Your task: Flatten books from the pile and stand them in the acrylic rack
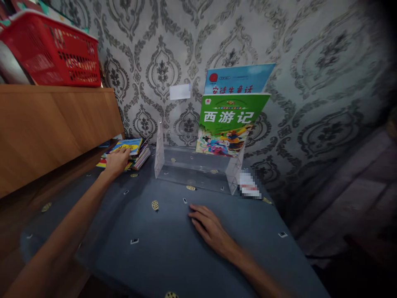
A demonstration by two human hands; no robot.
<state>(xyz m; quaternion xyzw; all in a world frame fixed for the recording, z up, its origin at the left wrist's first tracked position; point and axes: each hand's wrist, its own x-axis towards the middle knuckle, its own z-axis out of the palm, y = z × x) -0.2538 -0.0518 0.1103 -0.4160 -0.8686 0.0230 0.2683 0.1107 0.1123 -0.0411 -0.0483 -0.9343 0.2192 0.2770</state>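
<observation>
1. The left hand [118, 160] is laid on a stack of books [141, 160] at the far left of the table [161, 248], its fingers over the top book [132, 143]; whether an edge is pinched cannot be told, since the fingertips are poorly seen.
2. The top book is laid flat, blue and yellow cover upward, and the side edges of the stack are run back toward the wall [167, 41].
3. The right hand [207, 223] is kept well apart from the left, palm down near the stand [198, 169], with its fingers loosely spread and pointed up and to the left.
4. In the right half of the stand, a green book [231, 122] is stood with its long axis upright and its illustrated cover faced outward, title uppermost; a blue book [238, 78] is partly covered by it.
5. The table is covered in blue-grey cloth, printed with yellow pineapples and small white oblongs.
6. At the left, a red basket [58, 54] of slotted plastic is set on a wood-grained cabinet [58, 132].
7. The stand is made of clear, glossy plastic with straight side panels; the wall is patterned with grey, leafy medallions.
</observation>
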